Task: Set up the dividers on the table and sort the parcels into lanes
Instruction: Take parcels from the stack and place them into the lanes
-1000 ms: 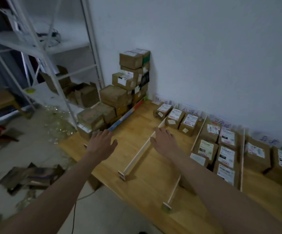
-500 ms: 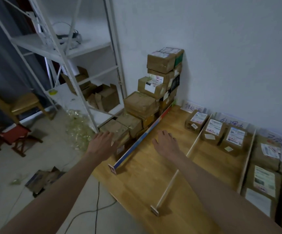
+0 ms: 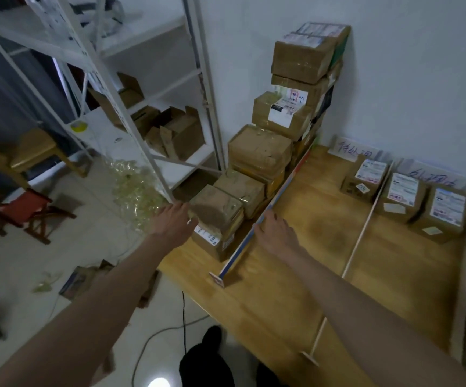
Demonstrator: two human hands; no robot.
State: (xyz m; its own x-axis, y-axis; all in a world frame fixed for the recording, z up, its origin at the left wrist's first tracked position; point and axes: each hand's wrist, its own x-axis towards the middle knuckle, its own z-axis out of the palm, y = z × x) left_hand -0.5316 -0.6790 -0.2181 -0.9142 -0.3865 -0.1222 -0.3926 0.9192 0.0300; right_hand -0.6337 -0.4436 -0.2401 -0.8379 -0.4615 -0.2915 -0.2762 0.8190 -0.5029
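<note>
A stack of brown cardboard parcels (image 3: 259, 152) stands at the left end of the wooden table (image 3: 304, 280), rising toward the wall. My left hand (image 3: 171, 222) touches the left side of the nearest parcel (image 3: 218, 210), fingers fairly straight. My right hand (image 3: 275, 233) rests on the blue-edged divider (image 3: 243, 251) that borders the stack. A thin white divider (image 3: 361, 233) splits the lanes to the right. One labelled parcel (image 3: 366, 177) sits in the first lane, two (image 3: 421, 202) in the second.
A white metal shelf rack (image 3: 131, 88) with open boxes stands left of the table. Crumpled clear plastic (image 3: 134, 188), a red stool (image 3: 28, 210) and scraps lie on the floor. Paper lane labels (image 3: 352, 152) lean against the wall. A cable (image 3: 165, 331) runs below the table edge.
The view has swung left toward the parcel stack. My left hand reached forward onto the nearest parcel. My right hand moved from the open lane to the blue-edged divider.
</note>
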